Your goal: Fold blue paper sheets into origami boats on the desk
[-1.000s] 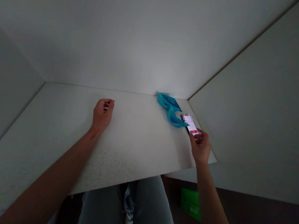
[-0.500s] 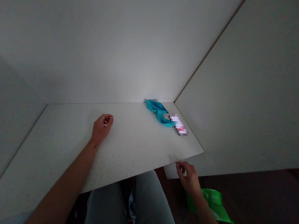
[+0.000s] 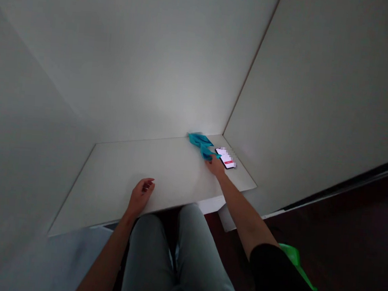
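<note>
My right hand (image 3: 215,166) reaches across the white tabletop (image 3: 127,167) to its far right corner. Its fingers are against the lower end of a crumpled turquoise cloth (image 3: 201,145), but any grip is hidden. A smartphone (image 3: 226,158) with a lit white and red screen lies just right of those fingers, partly pixelated. My left hand (image 3: 141,196) rests loosely curled near the table's front edge, holding nothing.
White walls (image 3: 147,60) rise on the back and sides of the table. Below its front edge are my knees in pale jeans (image 3: 152,259). A green plastic bag (image 3: 294,258) lies on the dark floor at the right, partly behind my right arm.
My right hand has moved from the table's front edge to the cloth. The view has pulled back, showing more wall and floor, and my left hand sits nearer the front edge.
</note>
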Demonstrator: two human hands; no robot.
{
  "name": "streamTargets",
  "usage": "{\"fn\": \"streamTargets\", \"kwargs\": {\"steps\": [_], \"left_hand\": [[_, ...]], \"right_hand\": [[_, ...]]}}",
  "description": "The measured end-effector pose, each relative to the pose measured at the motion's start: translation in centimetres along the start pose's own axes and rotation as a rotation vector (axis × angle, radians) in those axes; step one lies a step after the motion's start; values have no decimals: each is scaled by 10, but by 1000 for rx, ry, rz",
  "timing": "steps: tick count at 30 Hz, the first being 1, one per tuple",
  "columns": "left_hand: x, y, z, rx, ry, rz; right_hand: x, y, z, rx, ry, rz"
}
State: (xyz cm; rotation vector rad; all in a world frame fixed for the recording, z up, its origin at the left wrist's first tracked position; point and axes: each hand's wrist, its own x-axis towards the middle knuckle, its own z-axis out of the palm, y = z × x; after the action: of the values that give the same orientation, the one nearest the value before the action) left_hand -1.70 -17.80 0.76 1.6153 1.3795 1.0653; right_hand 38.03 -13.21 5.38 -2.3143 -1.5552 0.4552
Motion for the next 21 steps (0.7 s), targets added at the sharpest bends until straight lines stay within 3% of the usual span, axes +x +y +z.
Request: {"fn": "streamTargets", "kwargs": {"steps": [5,10,16,21], "left_hand": [[-12,12,1,121,44,-4],[-14,15,6,266,-2,27],[-14,11,9,358,-14,98],[-13,10,9,409,-29,157]], "right_hand": [[-25,-14,23,10,-9,-102],[-52,-13,39,31,55,-170],[-36,-8,41,27,169,-311],[-19,-10,44,-21,174,-340]]}}
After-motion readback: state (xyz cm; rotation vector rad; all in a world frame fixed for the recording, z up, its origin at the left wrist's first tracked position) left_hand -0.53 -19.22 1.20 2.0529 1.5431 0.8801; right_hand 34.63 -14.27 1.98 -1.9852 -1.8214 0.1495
